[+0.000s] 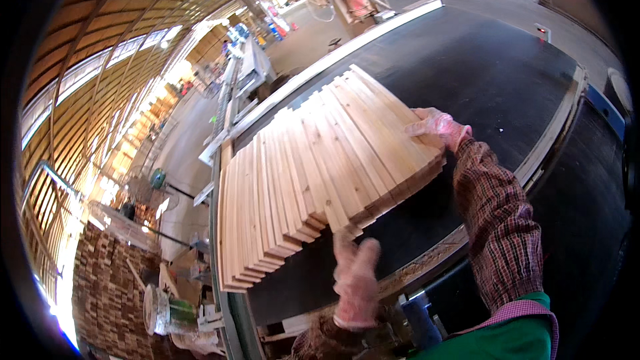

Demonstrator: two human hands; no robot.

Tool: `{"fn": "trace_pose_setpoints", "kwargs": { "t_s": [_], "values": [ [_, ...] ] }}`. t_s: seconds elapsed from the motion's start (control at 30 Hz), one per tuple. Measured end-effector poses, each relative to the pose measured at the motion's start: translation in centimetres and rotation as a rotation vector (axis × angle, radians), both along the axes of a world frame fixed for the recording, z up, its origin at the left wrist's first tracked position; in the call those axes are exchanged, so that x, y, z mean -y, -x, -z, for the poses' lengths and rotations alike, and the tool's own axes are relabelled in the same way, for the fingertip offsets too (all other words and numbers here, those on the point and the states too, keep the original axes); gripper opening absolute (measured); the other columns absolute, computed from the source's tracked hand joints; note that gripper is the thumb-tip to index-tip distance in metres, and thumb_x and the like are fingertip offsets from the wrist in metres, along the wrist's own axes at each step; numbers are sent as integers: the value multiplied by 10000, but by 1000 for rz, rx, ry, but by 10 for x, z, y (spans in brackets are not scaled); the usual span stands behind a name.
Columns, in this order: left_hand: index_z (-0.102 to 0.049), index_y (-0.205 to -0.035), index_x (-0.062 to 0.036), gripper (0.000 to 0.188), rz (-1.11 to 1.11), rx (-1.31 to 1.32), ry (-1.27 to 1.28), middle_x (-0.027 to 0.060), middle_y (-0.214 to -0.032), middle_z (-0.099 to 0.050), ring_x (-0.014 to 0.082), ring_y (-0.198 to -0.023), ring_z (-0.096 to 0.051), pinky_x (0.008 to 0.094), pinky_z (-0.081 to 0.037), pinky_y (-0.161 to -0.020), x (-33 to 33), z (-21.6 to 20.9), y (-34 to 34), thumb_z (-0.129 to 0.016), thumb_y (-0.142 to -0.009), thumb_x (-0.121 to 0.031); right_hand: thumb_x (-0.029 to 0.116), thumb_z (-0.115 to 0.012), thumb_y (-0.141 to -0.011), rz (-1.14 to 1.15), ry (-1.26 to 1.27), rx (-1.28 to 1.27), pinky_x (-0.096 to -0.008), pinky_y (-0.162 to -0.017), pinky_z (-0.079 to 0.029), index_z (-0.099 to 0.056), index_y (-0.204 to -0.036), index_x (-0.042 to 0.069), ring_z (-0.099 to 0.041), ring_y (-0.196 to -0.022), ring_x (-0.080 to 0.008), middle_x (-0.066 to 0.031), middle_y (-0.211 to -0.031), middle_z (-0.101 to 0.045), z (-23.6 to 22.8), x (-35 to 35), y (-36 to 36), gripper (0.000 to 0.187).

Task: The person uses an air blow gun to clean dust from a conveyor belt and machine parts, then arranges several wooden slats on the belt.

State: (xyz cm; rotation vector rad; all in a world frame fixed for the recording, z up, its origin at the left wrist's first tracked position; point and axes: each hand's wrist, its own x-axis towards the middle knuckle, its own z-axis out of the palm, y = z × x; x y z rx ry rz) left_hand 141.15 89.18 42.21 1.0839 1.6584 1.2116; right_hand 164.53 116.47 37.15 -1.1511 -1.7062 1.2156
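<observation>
A fanned row of pale wooden slats (320, 173) lies on a wide black table (467, 60). My right hand (437, 127), in a thin pinkish glove, rests flat on the right end of the row and presses on the outer slat. My left hand (357, 280), also gloved, hovers with fingers spread just below the near ends of the slats, touching nothing that I can see. The sleeve on my right arm is plaid.
A light metal rail (333, 57) runs along the table's far edge. The near edge of the table (547, 140) is a worn wooden strip. Stacks of cut wood (107, 293) stand on the floor at lower left, beside machinery (167, 310).
</observation>
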Motion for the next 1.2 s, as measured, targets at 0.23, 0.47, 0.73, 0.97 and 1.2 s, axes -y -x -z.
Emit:
{"fn": "trace_pose_setpoints", "kwargs": {
  "t_s": [0.23, 0.47, 0.73, 0.97, 1.2],
  "values": [
    [-342, -1505, -31, 645, 425, 195, 347, 134, -1361, -535, 175, -1241, -489, 308, -382, -1062, 119, -80, 72, -637, -962, -215, 480, -675, -742, 158, -115, 1089, -422, -1012, -444, -606, -1265, 35, -582, -1191, -341, -199, -1225, -640, -103, 24, 6, 690],
    [-487, -1376, 65, 525, -91, -273, 37, 161, -1280, -624, 226, -1177, -580, 347, -426, -1041, 309, -182, 198, -606, -959, -231, 434, -717, -772, 25, -640, 789, -423, -1082, -402, -468, -1409, 25, -512, -1289, -358, -232, -1385, -529, -149, 73, 131, 798],
    [-527, -1334, 70, 461, -770, -50, -203, 168, -1220, -653, 242, -1090, -630, 373, -478, -997, 444, -145, 249, -556, -958, -195, 447, -717, -772, -475, -996, 867, -431, -1078, -416, -480, -1392, 29, -534, -1258, -359, -208, -1369, -546, -175, 232, 264, 785],
    [-502, -1363, 40, 492, -916, -64, -283, 187, -1266, -627, 264, -1115, -637, 403, -497, -986, 571, -111, 316, -533, -1001, -291, 229, -727, -654, -643, -815, 778, -433, -1100, -390, -541, -1353, 33, -520, -1267, -379, -211, -1362, -555, -175, 372, 334, 750],
    [-672, -1128, -11, 294, -1250, 147, -325, 100, -961, -695, 188, -839, -645, 327, -510, -756, 704, -15, 372, -528, -977, -218, 321, -722, -691, -679, -840, 656, -406, -1102, -375, -517, -1388, 20, -513, -1294, -347, -204, -1365, -556, -166, 521, 389, 787]
  ]
}}
